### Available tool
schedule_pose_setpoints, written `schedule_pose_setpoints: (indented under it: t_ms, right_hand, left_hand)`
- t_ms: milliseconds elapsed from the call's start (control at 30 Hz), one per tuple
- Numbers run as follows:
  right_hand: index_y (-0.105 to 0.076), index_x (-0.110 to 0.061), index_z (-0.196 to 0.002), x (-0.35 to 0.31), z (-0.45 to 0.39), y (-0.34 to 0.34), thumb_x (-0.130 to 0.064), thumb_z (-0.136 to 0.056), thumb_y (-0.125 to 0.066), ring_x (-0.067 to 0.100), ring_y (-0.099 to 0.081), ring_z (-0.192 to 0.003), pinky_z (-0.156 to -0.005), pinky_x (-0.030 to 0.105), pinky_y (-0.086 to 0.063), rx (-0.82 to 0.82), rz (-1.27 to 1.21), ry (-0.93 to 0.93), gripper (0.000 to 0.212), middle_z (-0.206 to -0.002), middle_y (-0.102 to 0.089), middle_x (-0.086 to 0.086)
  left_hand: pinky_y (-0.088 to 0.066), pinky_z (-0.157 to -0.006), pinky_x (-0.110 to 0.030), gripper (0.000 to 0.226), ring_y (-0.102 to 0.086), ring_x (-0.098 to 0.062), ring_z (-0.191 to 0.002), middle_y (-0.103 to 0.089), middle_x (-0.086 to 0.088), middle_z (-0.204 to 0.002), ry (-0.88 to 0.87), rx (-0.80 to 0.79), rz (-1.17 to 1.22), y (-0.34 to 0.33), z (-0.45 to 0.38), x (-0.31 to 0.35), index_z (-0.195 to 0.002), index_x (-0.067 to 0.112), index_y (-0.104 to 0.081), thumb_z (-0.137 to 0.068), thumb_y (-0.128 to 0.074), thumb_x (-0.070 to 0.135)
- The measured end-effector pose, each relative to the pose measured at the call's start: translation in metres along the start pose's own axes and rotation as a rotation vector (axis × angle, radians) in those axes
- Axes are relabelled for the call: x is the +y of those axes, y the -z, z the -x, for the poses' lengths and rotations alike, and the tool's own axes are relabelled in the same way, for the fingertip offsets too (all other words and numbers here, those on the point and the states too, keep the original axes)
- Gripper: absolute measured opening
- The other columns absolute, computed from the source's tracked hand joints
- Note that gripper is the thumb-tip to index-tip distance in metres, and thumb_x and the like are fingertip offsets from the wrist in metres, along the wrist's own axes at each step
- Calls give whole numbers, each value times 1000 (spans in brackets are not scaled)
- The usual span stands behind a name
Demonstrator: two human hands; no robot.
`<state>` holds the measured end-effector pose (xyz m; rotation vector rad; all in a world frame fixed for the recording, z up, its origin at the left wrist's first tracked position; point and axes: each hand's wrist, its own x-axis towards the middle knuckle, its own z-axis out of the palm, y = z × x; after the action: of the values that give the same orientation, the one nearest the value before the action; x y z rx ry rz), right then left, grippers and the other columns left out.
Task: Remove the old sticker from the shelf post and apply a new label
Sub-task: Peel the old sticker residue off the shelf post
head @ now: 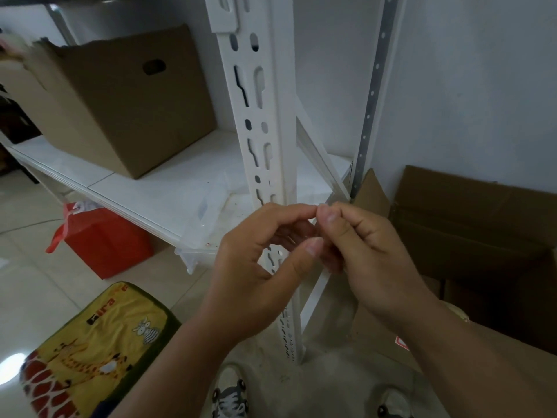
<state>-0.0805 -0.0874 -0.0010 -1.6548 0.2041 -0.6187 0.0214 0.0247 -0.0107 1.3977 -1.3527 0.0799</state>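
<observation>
Landmark: white slotted shelf post (261,122), upright.
Left hand (253,267): in front of the post's lower part; thumb and forefinger curled toward my right fingertips.
Right hand (358,251): just right of the post, fingertips meeting the left.
Grip: narrow on both hands, pinched together at the tips.
Sticker: something thin and pale (320,205) shows between my fingertips; cannot tell if it is the sticker.
Cardboard box (120,101): on the shelf, left of the post.
</observation>
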Motion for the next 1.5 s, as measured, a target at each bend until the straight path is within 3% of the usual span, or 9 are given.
schedule_pose_setpoints:
  t_ms: [167, 433, 600, 833, 933, 1100, 1300, 1400, 1500]
  right_hand:
    - [-58, -6, -99, 5, -3, -3, -42, -93, -47, 17, -54, -67, -64, 28, -50, -170, -248, -213, 38, -81, -56, 14]
    - [-71, -11, -68, 4, -11, -7, -19, -84, -64, 11, -48, -54, -53, 24, -49, -225, -587, -329, 19, -58, -50, 1]
    - [-71, -4, -105, 6, -11, -12, -20, -88, -52, 17, -56, -65, -63, 30, -55, -298, -601, -378, 31, -68, -53, 6]
    - [-74, -12, -90, 13, -10, -16, -39, -82, -52, 15, -60, -63, -66, 20, -53, -152, -124, -218, 35, -64, -60, 5]
    - [-57, 1, -63, 21, -11, -16, -49, -85, -49, 14, -45, -47, -47, 16, -40, 98, 167, -44, 56, -50, -47, 12]
    - [-57, -21, -96, 35, -25, -10, -25, -97, -51, 7, -53, -69, -59, 14, -45, 214, 290, -40, 7, -73, -52, -7]
    - [-61, -20, -74, 39, -26, -7, -40, -99, -40, 0, -53, -58, -56, 16, -42, 370, 222, -42, 38, -59, -54, -9]
    - [-54, -28, -102, 43, -25, -4, -25, -98, -51, 2, -56, -72, -59, 19, -48, 309, 278, -84, 7, -79, -55, -11]
    - [-48, -33, -118, 51, -20, 3, -25, -96, -54, 6, -57, -83, -70, 17, -51, 251, 308, -156, 24, -93, -55, -12]
  left_hand:
    - [-54, -68, -41, 27, -63, -23, -83, -64, 2, -95, -18, 47, -72, 2, 3, -8, -112, 15, -64, -89, -64, 30]
    - [-54, -70, -31, 12, -65, -15, -81, -65, 4, -88, -15, 157, -80, 6, 8, -11, -100, 18, -64, -88, -64, 20]
    - [-43, -65, -9, 19, -53, -4, -70, -57, 4, -78, -60, 295, -436, 7, 10, -21, -85, 6, -63, -95, -49, 14]
    - [-39, -49, -13, 33, -44, -7, -46, -43, 10, -54, 97, 377, -543, 10, 4, -32, -65, 19, -46, -96, -43, 28]
    - [-45, -46, -40, 57, -52, -26, -44, -49, -10, -47, 353, 459, -457, 19, 0, -43, -55, 6, -45, -100, -42, 41]
    - [-56, -80, -40, 7, -60, -14, -93, -56, 3, -105, 494, 492, -266, 16, -12, -46, -104, 18, -48, -98, -52, 22]
    - [-46, -79, -5, 78, -47, 6, -111, -36, 16, -131, 397, 389, -309, -20, -23, -23, -142, 32, -23, -79, -59, 60]
    - [-45, -86, -8, 76, -46, 8, -110, -41, 8, -136, 372, 410, -365, -28, -28, -21, -146, 26, -19, -88, -55, 58]
    - [-26, -79, 11, 79, -26, 19, -114, -37, 0, -149, 360, 372, -452, -29, -27, -21, -152, 17, -13, -92, -51, 51]
